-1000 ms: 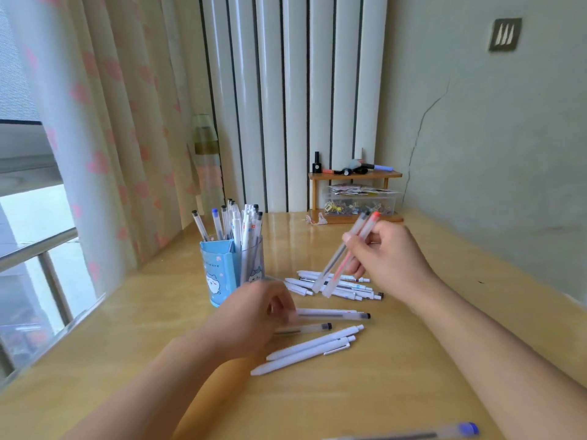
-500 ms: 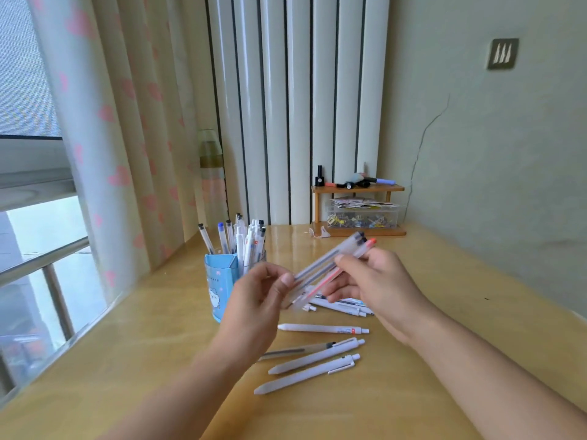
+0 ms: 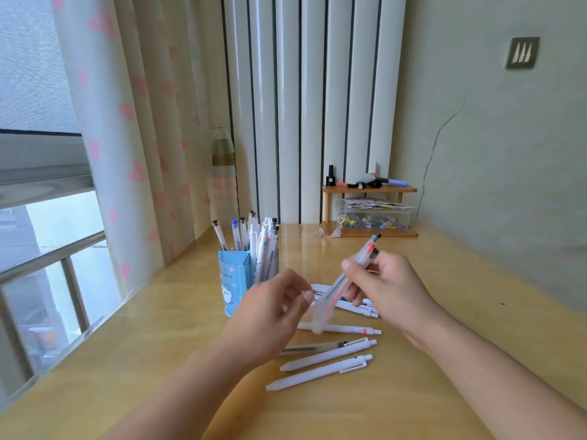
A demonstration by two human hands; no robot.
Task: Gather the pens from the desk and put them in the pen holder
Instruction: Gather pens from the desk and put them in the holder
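Observation:
My right hand grips a small bunch of translucent pens, one with red ink, held slanted above the desk with the tips pointing down-left. My left hand hovers just left of their lower ends, fingers apart and holding nothing. A blue pen holder with a cat picture stands behind my left hand, packed with several upright pens. Several white pens lie loose on the wooden desk under and in front of my hands.
A small wooden shelf with markers and a clear box of clips stands at the back against the wall. A heart-print curtain and a window bound the desk's left side; a green wall runs along the right.
My left hand rose from the desk to the held pens, then let go of them. My right hand tilted the bunch steeper and kept hold. The view shifted downward slightly.

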